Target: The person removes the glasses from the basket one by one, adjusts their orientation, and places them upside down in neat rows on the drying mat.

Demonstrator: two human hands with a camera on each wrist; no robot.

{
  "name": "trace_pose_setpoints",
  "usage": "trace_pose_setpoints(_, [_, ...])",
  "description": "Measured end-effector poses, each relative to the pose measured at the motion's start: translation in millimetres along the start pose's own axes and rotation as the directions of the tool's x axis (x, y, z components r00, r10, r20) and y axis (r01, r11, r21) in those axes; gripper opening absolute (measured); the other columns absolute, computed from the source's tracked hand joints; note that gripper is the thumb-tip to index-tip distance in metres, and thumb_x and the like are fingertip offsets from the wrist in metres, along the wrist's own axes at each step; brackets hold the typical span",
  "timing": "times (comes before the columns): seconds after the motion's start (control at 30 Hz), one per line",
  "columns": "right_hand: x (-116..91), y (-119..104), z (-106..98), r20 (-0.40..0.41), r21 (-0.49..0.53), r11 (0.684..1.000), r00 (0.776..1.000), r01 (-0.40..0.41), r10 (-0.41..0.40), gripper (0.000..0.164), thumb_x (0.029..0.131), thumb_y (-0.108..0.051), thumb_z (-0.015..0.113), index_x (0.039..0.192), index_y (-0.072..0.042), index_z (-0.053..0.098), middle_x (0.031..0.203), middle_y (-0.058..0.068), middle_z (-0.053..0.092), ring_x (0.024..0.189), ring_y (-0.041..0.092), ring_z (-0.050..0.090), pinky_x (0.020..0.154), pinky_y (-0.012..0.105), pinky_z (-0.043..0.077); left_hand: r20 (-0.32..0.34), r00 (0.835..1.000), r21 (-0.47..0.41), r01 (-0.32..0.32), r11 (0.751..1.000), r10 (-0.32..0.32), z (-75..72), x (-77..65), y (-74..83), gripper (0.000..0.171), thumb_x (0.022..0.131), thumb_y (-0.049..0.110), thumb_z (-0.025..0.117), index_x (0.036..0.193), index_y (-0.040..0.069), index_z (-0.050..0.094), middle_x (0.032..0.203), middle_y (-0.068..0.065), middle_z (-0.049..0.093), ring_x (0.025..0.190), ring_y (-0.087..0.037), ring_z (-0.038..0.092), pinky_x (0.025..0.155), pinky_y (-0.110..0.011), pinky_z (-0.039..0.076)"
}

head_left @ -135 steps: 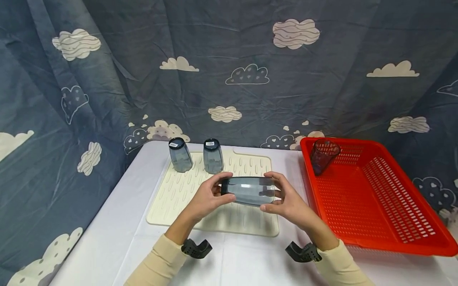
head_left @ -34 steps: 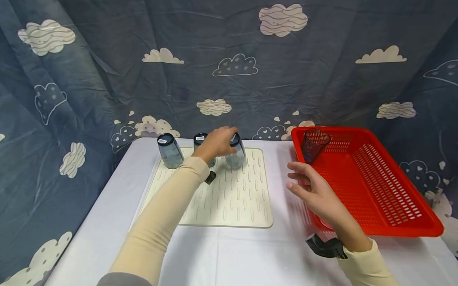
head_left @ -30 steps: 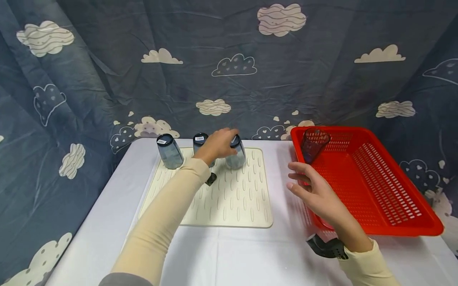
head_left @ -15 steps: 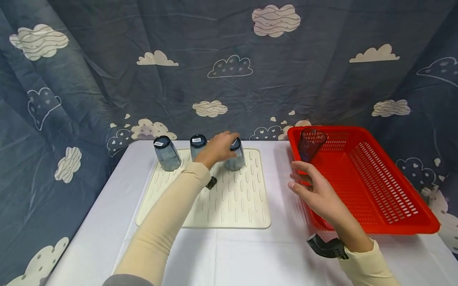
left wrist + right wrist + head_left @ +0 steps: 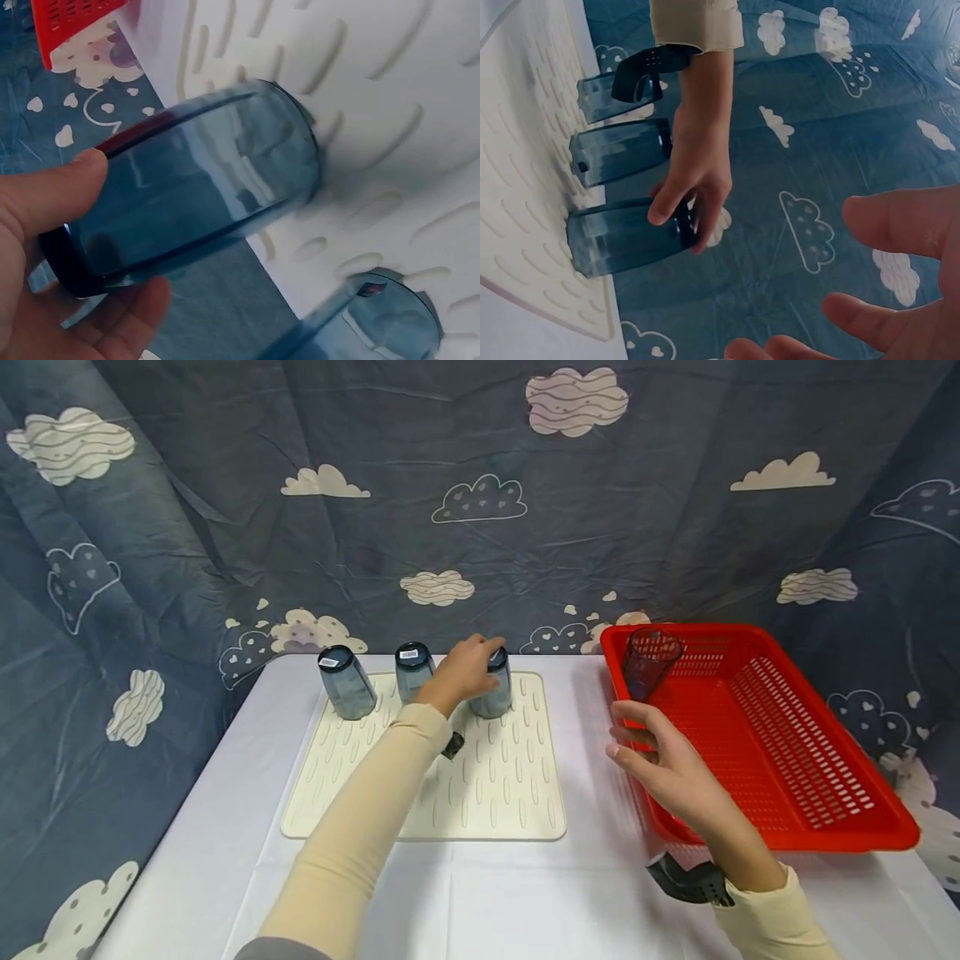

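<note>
My left hand (image 5: 461, 675) grips the dark base of a blue-grey drinking glass (image 5: 492, 696), which stands upside down at the back of a cream ridged drying mat (image 5: 495, 802). In the left wrist view, thumb and fingers lie on opposite sides of the glass (image 5: 195, 180), its rim on the mat. Two matching upturned glasses, a middle one (image 5: 412, 670) and a left one (image 5: 349, 687), stand in line with it. My right hand (image 5: 663, 760) hovers by the red basket's left side, fingers loosely spread and holding nothing.
A red perforated plastic basket (image 5: 750, 777) sits on the right of the white-clothed table (image 5: 517, 902). Another glass (image 5: 651, 667) leans upright in its back left corner. Behind the table hangs a dark cloud-print cloth (image 5: 360, 552).
Earlier both hands held the glass sideways above the mat. It now stands upturned right of the other two, the right hand having let go and moved toward the basket. Lately the hands barely move.
</note>
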State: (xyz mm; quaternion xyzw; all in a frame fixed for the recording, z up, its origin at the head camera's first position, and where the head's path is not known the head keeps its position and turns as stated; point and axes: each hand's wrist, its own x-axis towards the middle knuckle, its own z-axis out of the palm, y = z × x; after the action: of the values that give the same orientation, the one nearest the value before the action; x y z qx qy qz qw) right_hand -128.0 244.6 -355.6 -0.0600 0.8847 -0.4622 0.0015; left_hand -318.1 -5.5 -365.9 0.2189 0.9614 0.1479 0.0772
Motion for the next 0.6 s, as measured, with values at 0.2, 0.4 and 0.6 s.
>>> trace_pose_setpoints(0.2, [0.6, 0.3, -1.1, 0.007, -0.002, 1.000, 1.000, -0.005, 0.005, 0.066, 0.095, -0.025, 0.066, 0.150, -0.008, 0.032, 0.153, 0.021, 0.040, 0.132, 0.045, 0.051, 0.092, 0.055, 0.055, -0.017, 1.000, -0.009, 0.016, 1.000, -0.016, 2.5, 2.1, 1.2, 0.070, 0.094, 0.021, 0.067, 0.155, 0.025, 0.033, 0.149, -0.011, 0.044, 0.132, -0.034, 0.050, 0.099, -0.046, 0.052])
trace_pose_setpoints(0.4, [2.2, -3.0, -6.6, 0.032, -0.012, 1.000, 0.999, 0.007, -0.006, 0.067, 0.096, -0.026, 0.065, 0.151, -0.008, 0.032, 0.153, 0.022, 0.039, 0.131, 0.047, 0.050, 0.093, 0.056, 0.054, -0.016, 0.999, -0.031, 0.032, 0.999, -0.032, 6.5, 0.2, 0.0, 0.072, 0.095, 0.025, 0.066, 0.157, 0.029, 0.029, 0.157, -0.009, 0.037, 0.138, -0.034, 0.045, 0.098, -0.047, 0.052])
trace_pose_setpoints(0.6, [3.4, -5.0, -19.1, 0.043, -0.032, 0.999, 0.999, -0.005, 0.006, 0.067, 0.097, -0.026, 0.062, 0.153, -0.010, 0.028, 0.154, 0.021, 0.036, 0.131, 0.046, 0.048, 0.094, 0.058, 0.054, -0.085, 0.996, 0.033, 0.014, 0.999, -0.011, 13.1, -1.2, 1.7, 0.067, 0.098, 0.023, 0.061, 0.157, 0.027, 0.029, 0.158, -0.007, 0.035, 0.139, -0.033, 0.044, 0.102, -0.047, 0.049])
